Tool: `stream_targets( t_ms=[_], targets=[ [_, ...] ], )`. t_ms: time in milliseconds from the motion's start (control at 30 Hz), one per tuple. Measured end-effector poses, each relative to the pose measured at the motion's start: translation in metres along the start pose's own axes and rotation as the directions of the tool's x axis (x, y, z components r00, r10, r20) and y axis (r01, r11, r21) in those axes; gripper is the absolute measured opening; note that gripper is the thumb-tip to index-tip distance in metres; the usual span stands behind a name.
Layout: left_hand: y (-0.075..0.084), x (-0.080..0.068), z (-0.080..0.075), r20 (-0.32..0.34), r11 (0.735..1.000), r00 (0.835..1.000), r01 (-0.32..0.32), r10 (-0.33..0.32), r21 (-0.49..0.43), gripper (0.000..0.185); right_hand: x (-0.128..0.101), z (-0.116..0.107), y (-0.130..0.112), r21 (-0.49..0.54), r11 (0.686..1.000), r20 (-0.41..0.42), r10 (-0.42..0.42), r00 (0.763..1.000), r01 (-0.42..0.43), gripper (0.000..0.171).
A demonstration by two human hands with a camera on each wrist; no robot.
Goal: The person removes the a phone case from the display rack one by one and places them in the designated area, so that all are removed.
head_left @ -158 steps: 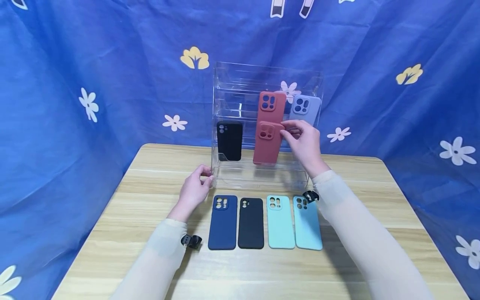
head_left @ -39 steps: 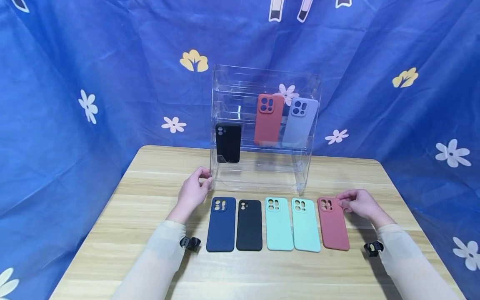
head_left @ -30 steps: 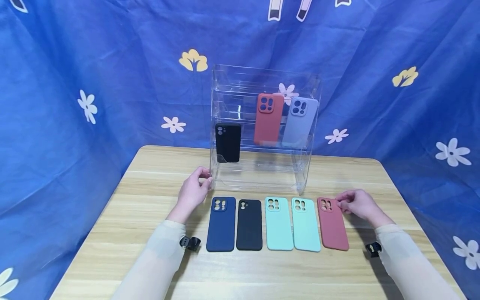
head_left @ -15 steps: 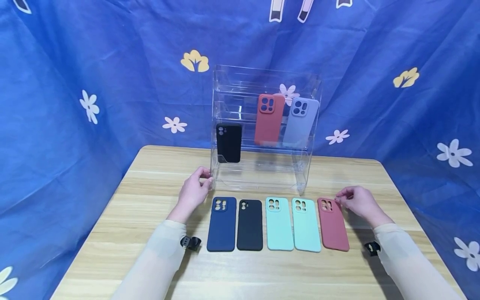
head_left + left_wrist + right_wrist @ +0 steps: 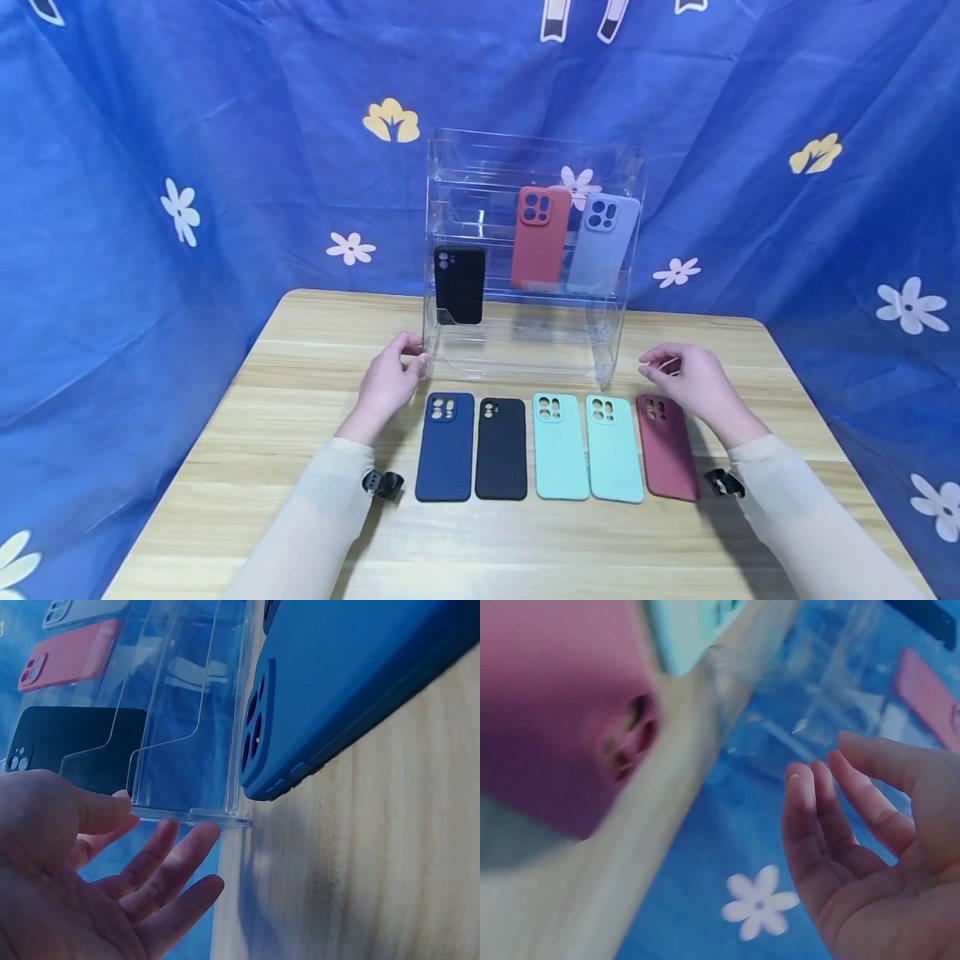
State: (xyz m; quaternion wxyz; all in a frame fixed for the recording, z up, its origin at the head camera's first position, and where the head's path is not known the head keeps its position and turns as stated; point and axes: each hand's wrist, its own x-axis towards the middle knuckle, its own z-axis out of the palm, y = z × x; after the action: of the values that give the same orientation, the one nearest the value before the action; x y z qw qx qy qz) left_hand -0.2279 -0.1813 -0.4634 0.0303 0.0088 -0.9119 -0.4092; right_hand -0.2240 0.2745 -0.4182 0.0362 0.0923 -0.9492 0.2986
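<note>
A clear acrylic rack (image 5: 525,167) stands at the table's back, with a black case (image 5: 459,285), a red case (image 5: 540,237) and a lavender case (image 5: 602,244) in it. In front lies a row of cases: navy (image 5: 445,447), black (image 5: 501,448), two mint ones (image 5: 560,447) (image 5: 613,448) and a dark red case (image 5: 667,447). My left hand (image 5: 390,379) rests at the rack's left front corner; its thumb touches the rack (image 5: 187,727) and its fingers (image 5: 172,855) lie straight. My right hand (image 5: 686,383) hovers just above the dark red case (image 5: 555,697), relaxed and holding nothing.
The wooden table (image 5: 225,467) is backed by a blue flowered cloth (image 5: 187,167) hanging close on three sides. The rack's upper shelves hold nothing. Small black clips sit at both wrists (image 5: 382,483).
My right hand took the dark red case from the rack, laid it at the row's right end, let go and has drifted up and left. The left hand has stayed put.
</note>
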Motion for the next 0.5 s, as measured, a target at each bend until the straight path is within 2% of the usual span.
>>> stream_targets(
  t_ms=[333,500],
  targets=[
    [0.0,-0.001,-0.001,-0.006,1.0,1.0,0.011,-0.011,-0.007,0.025,0.019,-0.001,-0.057,0.057,0.997,-0.068,-0.05,0.996,0.054,0.016],
    [0.001,-0.002,-0.001,-0.009,1.0,1.0,0.006,-0.006,-0.006,0.025,0.03,0.005,-0.083,0.113,0.988,-0.092,-0.096,0.991,0.106,0.015]
  ],
)
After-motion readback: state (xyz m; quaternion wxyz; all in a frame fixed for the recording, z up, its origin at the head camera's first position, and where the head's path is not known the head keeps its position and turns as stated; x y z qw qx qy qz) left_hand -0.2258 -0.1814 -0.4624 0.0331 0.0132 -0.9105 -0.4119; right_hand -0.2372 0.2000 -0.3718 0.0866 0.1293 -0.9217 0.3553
